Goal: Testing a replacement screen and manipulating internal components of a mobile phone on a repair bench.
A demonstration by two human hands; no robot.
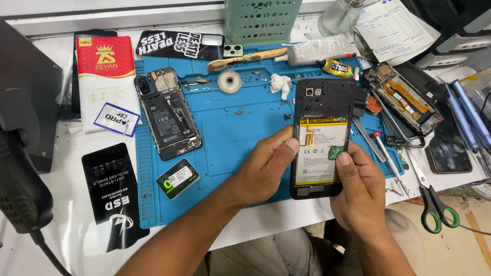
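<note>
An opened black phone (320, 102) with its back off lies upright in my hands over the blue work mat (228, 127); a yellow and white battery (320, 150) shows in its middle. My left hand (264, 168) grips the phone's left edge, thumb near the battery's upper left. My right hand (357, 196) holds the lower right corner, thumb pressed on the battery beside a green sticker. A second opened phone (168, 113) rests on the mat's left part.
A small green-labelled part (177, 178), a tape roll (229, 81), a toothbrush (246, 58), glue tubes (319, 49) and tweezers (370, 139) lie on the mat. Another dismantled phone (403, 99), screwdrivers (471, 118) and green-handled scissors (434, 203) sit right. Packages (106, 78) and a black hot-air tool (3, 164) stand left.
</note>
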